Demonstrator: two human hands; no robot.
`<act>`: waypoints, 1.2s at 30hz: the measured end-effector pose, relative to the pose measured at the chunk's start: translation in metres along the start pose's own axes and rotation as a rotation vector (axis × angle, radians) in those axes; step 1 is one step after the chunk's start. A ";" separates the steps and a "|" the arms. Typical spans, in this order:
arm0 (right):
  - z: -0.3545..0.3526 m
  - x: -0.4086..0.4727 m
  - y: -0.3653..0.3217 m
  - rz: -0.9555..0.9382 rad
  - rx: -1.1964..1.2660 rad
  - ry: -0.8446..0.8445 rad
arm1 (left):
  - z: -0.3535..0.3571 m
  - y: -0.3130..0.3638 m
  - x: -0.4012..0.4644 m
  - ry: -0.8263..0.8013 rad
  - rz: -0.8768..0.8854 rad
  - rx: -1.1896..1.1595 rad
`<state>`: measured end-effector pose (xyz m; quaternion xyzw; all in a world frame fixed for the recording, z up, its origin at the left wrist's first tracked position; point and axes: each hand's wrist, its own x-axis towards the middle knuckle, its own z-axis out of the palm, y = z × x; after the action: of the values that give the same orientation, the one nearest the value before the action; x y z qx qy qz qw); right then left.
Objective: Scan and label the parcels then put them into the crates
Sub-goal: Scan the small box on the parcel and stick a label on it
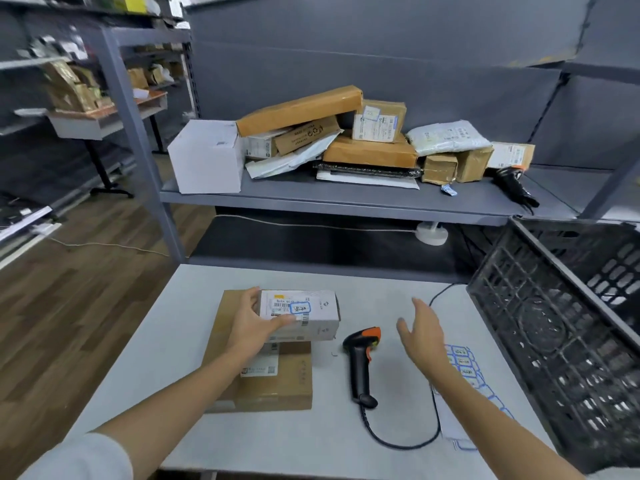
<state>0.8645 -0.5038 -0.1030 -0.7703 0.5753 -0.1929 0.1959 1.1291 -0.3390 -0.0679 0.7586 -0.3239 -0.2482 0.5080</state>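
At the right edge of the bench [194, 341] a black crate [554, 334] stands tilted, its inside not visible. Left hand [254, 325] grips a white parcel [304, 315] lying on a brown box [277, 382]; right hand [424, 329] hovers, fingers spread wide, between the scanner [362, 362] and label sheet [464, 367]. More parcels [346, 133] crowd the shelf [346, 199] behind.

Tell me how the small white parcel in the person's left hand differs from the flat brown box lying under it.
The small white parcel is pale and compact; the flat brown box is cardboard-coloured, wider and thinner. The white parcel sits on top, gripped by the left hand; the brown box lies directly on the table, untouched. The white parcel carries a blue-bordered sticker; none shows on the brown box. Both bear printed shipping labels.
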 end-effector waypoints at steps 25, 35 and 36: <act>-0.056 -0.162 -0.094 0.124 0.700 -0.118 | 0.004 0.034 -0.132 -0.133 0.108 -0.188; -0.153 -0.168 -0.003 0.182 0.782 0.069 | 0.106 0.108 -0.159 -0.410 0.242 -0.246; -0.167 -0.169 0.010 0.177 0.793 0.087 | 0.119 0.117 -0.163 -0.431 0.260 -0.251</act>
<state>0.7241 -0.3570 0.0216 -0.5738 0.5280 -0.4146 0.4691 0.9081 -0.3224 0.0054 0.5717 -0.4858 -0.3746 0.5448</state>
